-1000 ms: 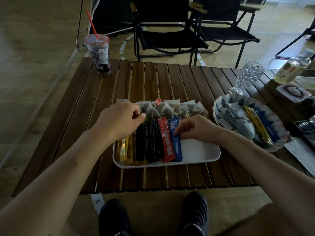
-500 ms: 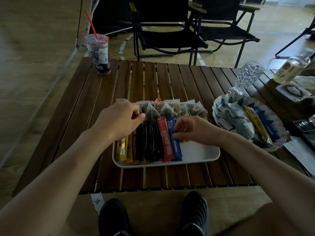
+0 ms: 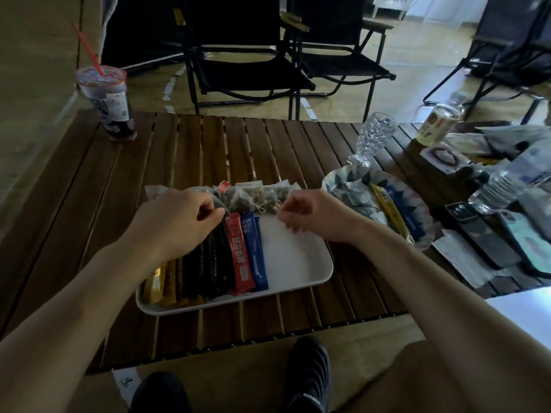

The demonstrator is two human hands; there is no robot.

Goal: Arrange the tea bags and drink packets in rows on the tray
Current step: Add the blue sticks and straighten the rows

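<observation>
A white tray (image 3: 301,263) lies on the slatted wooden table. Along its far edge runs a row of mesh tea bags (image 3: 253,195). In front lie stick packets side by side: yellow (image 3: 155,281), black (image 3: 208,263), red (image 3: 238,251) and blue (image 3: 256,251). My left hand (image 3: 176,219) rests over the tops of the black sticks, its fingers pinched at a tea bag's corner. My right hand (image 3: 310,213) hovers over the tray's far right part with fingers curled together beside the last tea bag; I cannot tell if it grips anything.
A patterned plate (image 3: 417,204) to the right holds more packets, a yellow stick (image 3: 390,213) and a blue one. Behind it stands a glass goblet (image 3: 372,138). A cup with a red straw (image 3: 110,105) stands far left. Bottles, phones and papers crowd the right edge.
My right hand left the blue stick and moved up and right to the end of the tea bag row. My left hand stayed at the tops of the black sticks.
</observation>
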